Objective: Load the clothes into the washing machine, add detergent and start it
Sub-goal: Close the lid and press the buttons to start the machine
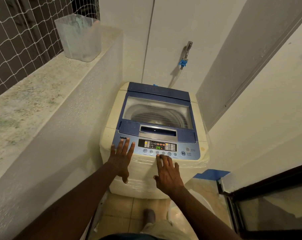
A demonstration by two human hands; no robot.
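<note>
The cream top-loading washing machine (143, 186) stands in a narrow alcove. A speckled stone ledge (43, 84) runs along its left, a white wall is close behind, and a dark-framed glass door (268, 187) juts in at the near right. The only real room for the arms is straight in from the front, above the tiled floor.

Its blue-framed glass lid (157, 111) lies shut. Ribbed drum shows through it, but I cannot tell whether the clothes are inside, and no detergent is in view.

The blue control panel (197, 153) along the front edge is lit, with green digits on its small display (158, 147), so the step in hand looks like setting the programme before starting.

The left hand (121, 160) lies flat on the panel's left end, fingers (127, 144) straight and spread, grasping nothing. The right hand (167, 175) is also released, its forefinger reaching to the lower row of round buttons, at or just short of one.

The buttons sit close together, so press with one fingertip, straight down. Lift the other fingers clear of the neighbours. The round start-pause button (183, 153) lies further right, near the panel's edge.
</note>
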